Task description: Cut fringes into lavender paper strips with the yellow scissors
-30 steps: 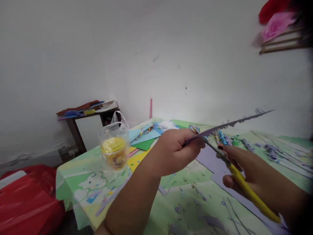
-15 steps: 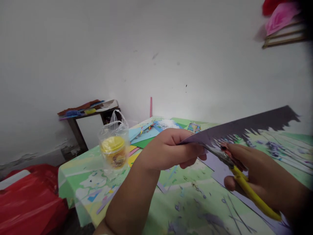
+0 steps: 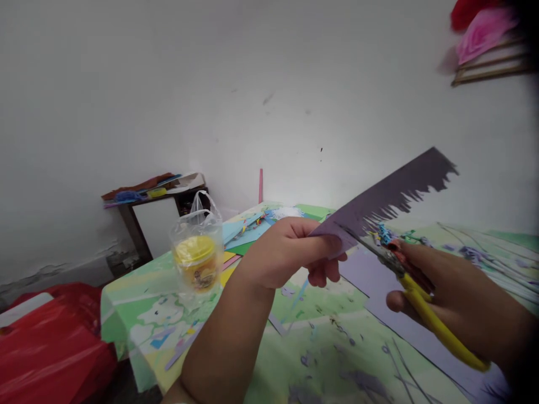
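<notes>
My left hand (image 3: pixel 290 252) pinches the near end of a purple paper strip (image 3: pixel 391 193), thumb on top. The strip slants up to the right, and its lower edge is cut into a ragged fringe. In my right hand (image 3: pixel 455 297) is a pair of scissors (image 3: pixel 442 331) with yellow handles and something reddish around the pivot. The blades lie at the strip's lower edge, close to my left fingertips. Beneath my hands, a larger purple sheet (image 3: pixel 391 303) rests on the green patterned tablecloth (image 3: pixel 328 359).
A clear plastic bag (image 3: pixel 197 224) holding a yellow-lidded tub (image 3: pixel 196 261) stands on the left. Coloured paper sheets (image 3: pixel 240 233) lie behind my left wrist. Thin purple strips and scraps (image 3: pixel 475 255) are at the right. A red bag (image 3: pixel 63 342) sits at lower left.
The purple strip has tilted more steeply, its far end rising and shifting left. The scissor blades now show across its lower edge near my left fingers.
</notes>
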A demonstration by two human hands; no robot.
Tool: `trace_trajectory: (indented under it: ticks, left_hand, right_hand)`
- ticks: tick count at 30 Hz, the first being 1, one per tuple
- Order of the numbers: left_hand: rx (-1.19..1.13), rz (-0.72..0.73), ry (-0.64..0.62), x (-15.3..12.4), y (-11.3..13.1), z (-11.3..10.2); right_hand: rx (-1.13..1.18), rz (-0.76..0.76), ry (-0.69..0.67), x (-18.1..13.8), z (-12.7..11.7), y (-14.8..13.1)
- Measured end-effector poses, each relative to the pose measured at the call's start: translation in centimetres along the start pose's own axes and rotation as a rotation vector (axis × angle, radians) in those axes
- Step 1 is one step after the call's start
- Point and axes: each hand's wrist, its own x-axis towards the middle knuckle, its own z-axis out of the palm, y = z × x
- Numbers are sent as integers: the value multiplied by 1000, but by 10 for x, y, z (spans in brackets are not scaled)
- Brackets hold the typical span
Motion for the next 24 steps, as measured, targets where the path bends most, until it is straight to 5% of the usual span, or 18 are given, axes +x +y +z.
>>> trace_trajectory:
  ticks: [6, 9, 18, 24]
  left_hand:
    - [521, 293, 337, 1, -6, 11]
    - [715, 389, 338, 2, -7, 14]
    - [427, 264, 275, -1, -8, 11]
    - [431, 257, 287, 0, -8, 10]
  right_hand:
    - [85, 105, -178, 0, -2, -5]
    - [100, 102, -179, -1, 1, -5]
    - [285, -13, -289, -4, 8, 0]
    - [353, -57, -281, -10, 16, 7]
